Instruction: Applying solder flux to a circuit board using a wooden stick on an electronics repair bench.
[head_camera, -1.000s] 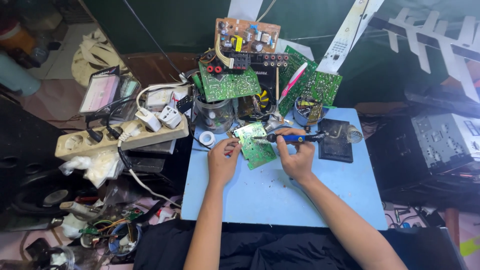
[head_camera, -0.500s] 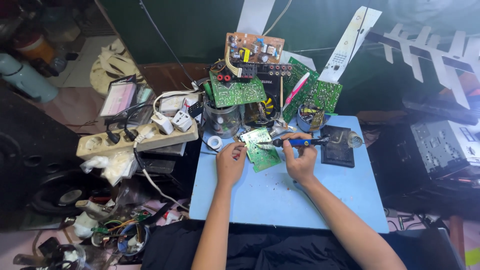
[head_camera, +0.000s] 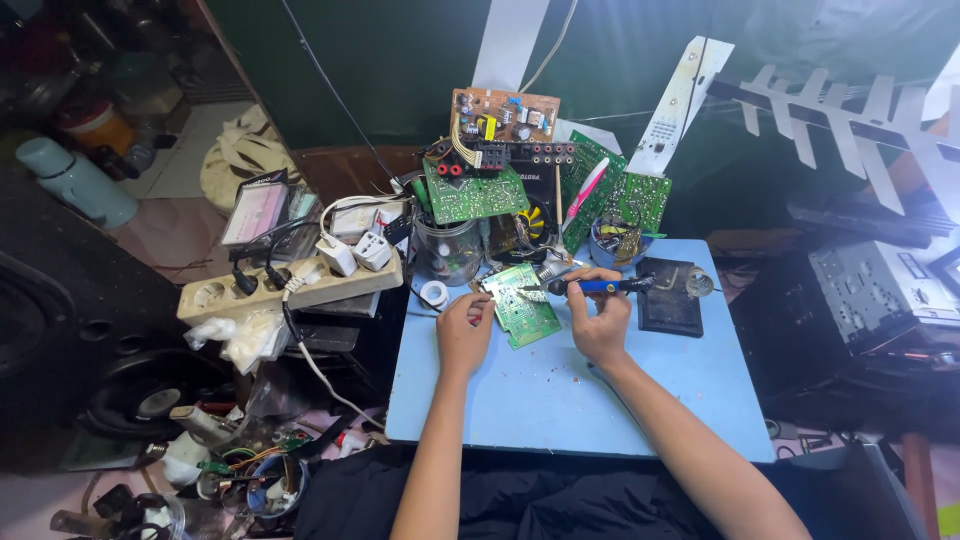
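Both hands sit slightly lower on the blue bench (head_camera: 560, 400) than half a second ago, soldering iron tip now closer to the board. Left hand (head_camera: 463, 330) has fingers pinched on the near edge of the small green circuit board (head_camera: 522, 310), which lies flat at the bench's far middle. Right hand (head_camera: 600, 322) has fingers closed round the blue-handled soldering iron (head_camera: 590, 287), tip over the board. To do it well: keep the board pinned, tip steady on one joint, brief contact. Glass jar (head_camera: 446, 250) behind holds small parts, contents unclear; a blue cup (head_camera: 612, 245) holds wires and scraps.
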